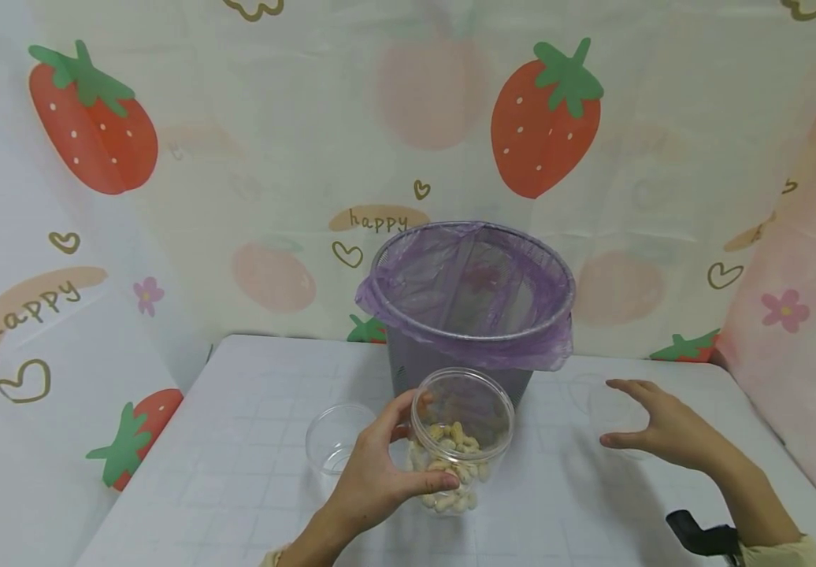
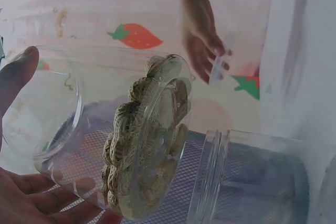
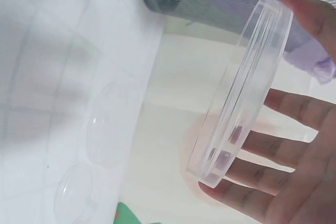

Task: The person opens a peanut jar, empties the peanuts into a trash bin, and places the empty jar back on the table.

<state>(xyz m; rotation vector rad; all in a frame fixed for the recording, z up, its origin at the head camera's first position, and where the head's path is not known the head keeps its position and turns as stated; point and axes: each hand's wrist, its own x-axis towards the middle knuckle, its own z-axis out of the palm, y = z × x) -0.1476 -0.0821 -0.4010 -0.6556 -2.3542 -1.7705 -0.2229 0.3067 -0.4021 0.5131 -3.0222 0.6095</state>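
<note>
My left hand (image 1: pixel 372 472) grips a clear plastic jar (image 2: pixel 105 66) with no lid on it, thumb on the near side and fingers around the far side. Unshelled peanuts (image 1: pixel 450 472) fill its lower part; in the left wrist view they lie against its base. To the right, my right hand (image 1: pixel 670 429) holds a clear round lid (image 3: pixel 244 93) by its rim, between thumb and fingertips. That lid is barely visible in the head view. Left of the peanut jar stands a second clear jar (image 1: pixel 316 441), uncovered, with nothing visible inside.
Behind the peanut jar stands a grey mesh bin (image 1: pixel 408 362) lined with a purple bag (image 1: pixel 557 346). Two clear round lids (image 3: pixel 105 135) appear to lie on the white table (image 1: pixel 224 472). A strawberry-print cloth (image 1: pixel 294 102) hangs behind the table.
</note>
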